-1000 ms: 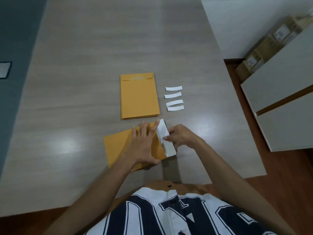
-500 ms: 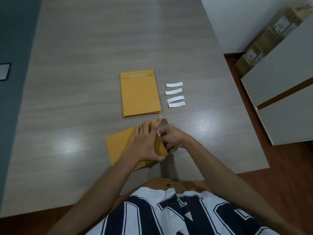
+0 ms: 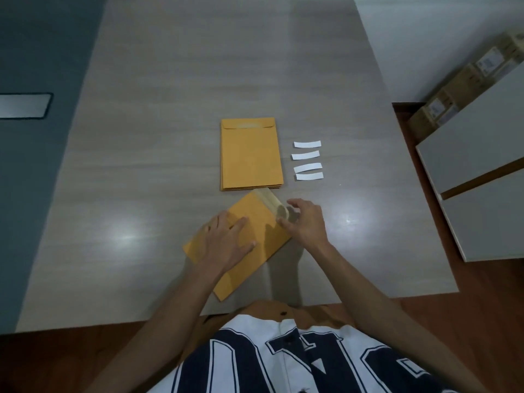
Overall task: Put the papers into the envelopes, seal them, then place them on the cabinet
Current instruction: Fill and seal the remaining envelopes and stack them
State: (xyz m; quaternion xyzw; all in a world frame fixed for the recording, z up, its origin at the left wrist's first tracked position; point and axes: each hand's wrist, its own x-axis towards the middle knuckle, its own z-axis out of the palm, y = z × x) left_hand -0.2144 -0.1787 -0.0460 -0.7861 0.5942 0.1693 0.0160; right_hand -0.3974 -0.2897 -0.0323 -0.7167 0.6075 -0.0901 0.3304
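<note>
A yellow-brown envelope (image 3: 255, 222) lies tilted on the table near me. My left hand (image 3: 226, 242) rests flat on its middle with the fingers spread. The envelope's pale flap (image 3: 269, 201) stands open at its far right end. My right hand (image 3: 306, 222) pinches the flap's tip between thumb and fingers. No white paper shows outside the envelope. A stack of more envelopes (image 3: 251, 157) lies just beyond, flaps at the far end.
Several white paper strips (image 3: 307, 160) lie in a column right of the stack. The grey table (image 3: 170, 137) ends at my body and at the right. A white cabinet (image 3: 482, 165) stands to the right, with cardboard boxes (image 3: 467, 86) behind it.
The folded white paper that my right hand held has gone out of sight into the envelope. My left hand slid down onto the envelope's middle. The flap now shows open.
</note>
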